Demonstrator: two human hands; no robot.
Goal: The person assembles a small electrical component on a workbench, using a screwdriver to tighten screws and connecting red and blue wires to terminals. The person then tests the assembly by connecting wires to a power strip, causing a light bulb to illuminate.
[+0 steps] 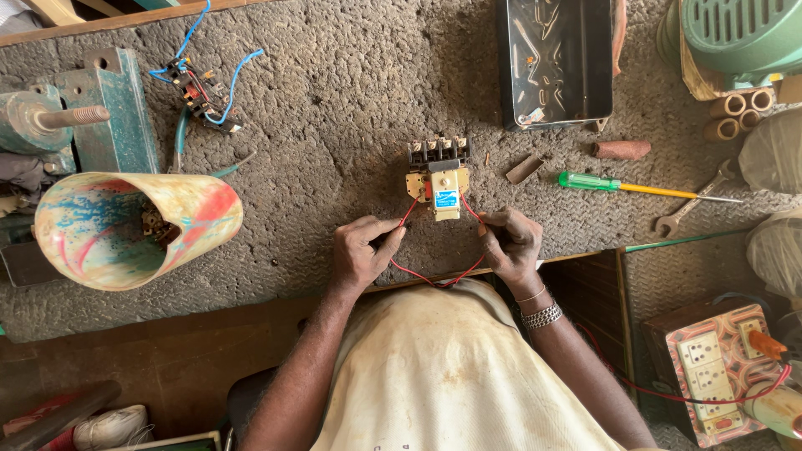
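Note:
A small beige electrical contactor (439, 178) with a black terminal block on top lies on the grey matted workbench (351, 92). Two thin red wires (434, 277) run from it, one down each side, and loop together at the bench edge. My left hand (361, 252) pinches the left red wire just below and left of the device. My right hand (511, 242) pinches the right red wire, just below and right of it. A metal bracelet sits on my right wrist.
A green-handled screwdriver (626, 187) and a spanner (695, 200) lie to the right. A black metal tray (558, 60) stands behind. A multicoloured tube (134, 227), a wired part with blue leads (199, 90), a green vice (83, 117), a green motor (743, 38) and a socket board (718, 367) surround the bench.

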